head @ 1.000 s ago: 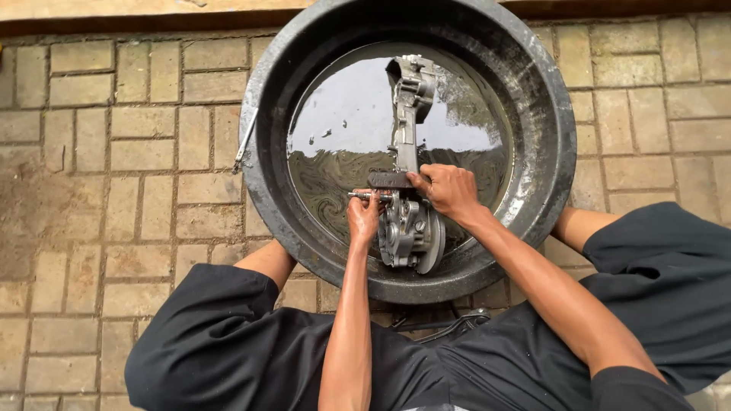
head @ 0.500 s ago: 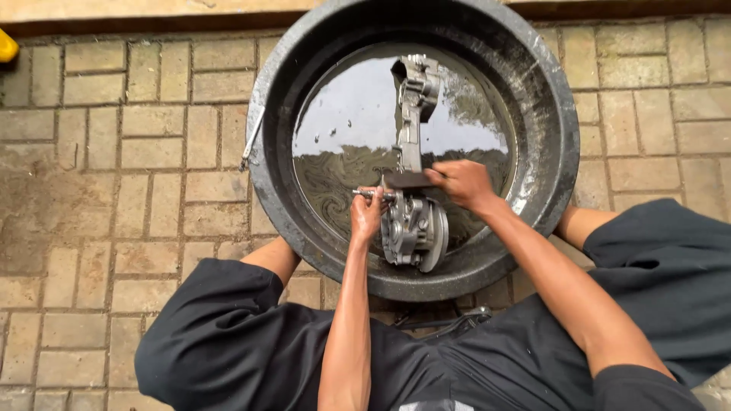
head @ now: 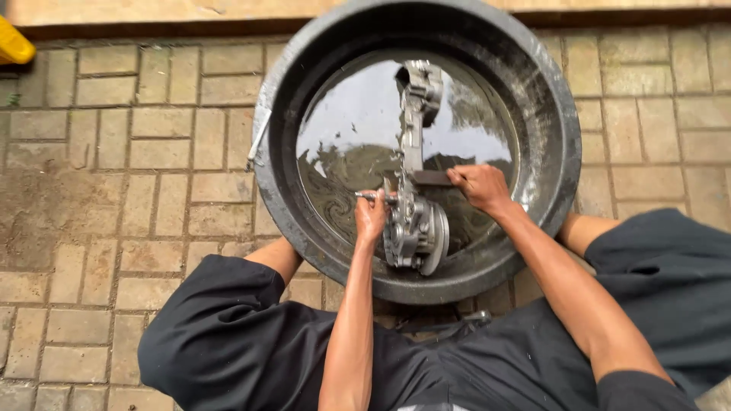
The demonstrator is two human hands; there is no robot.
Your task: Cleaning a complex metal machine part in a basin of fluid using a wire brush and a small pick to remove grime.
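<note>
A grey metal engine part [head: 415, 190] with a long arm and a round housing stands in a big black basin [head: 548, 114] of dark liquid. My left hand [head: 371, 216] grips the part's left side near the round housing, beside a thin metal rod that sticks out to the left. My right hand [head: 478, 185] holds a dark flat brush-like tool [head: 430, 177] against the part's arm. The part's lower portion is under the liquid.
The basin rests on brick paving [head: 114, 175], between my knees in dark trousers [head: 221, 342]. A thin metal piece [head: 257, 141] leans on the basin's left rim. A yellow object [head: 14, 46] shows at the top left corner.
My right hand has slid to the right along the part's arm with the tool. The left hand stays on the part. The view has shifted slightly, bringing the yellow object into sight.
</note>
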